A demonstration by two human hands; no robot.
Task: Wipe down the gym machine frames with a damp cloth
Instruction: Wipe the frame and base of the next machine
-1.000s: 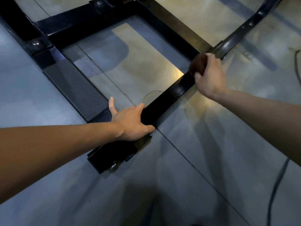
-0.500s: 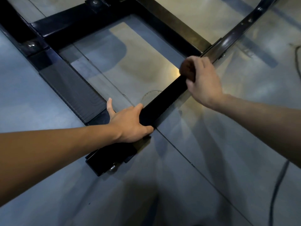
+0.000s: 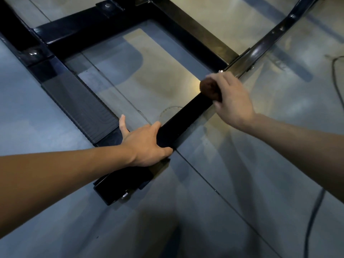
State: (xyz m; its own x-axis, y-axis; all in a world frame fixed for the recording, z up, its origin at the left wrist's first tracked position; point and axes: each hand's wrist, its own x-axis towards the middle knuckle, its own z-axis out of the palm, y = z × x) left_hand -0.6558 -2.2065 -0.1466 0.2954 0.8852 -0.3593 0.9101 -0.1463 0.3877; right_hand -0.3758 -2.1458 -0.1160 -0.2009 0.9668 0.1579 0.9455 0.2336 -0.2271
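R hand (image 3: pixel 232 101) is bunching the dark cloth (image 3: pixel 210 88) in a tight grip, pressing it on the black frame bar (image 3: pixel 188 116) w/ the wad sitting near the corner joint. L hand (image 3: pixel 147 144) is wrapping the same bar nearer you, bracing it. You're mid-wipe on this floor-level rail. Next move prob. calls for steady downward pressure, drawing the cloth along toward L hand.
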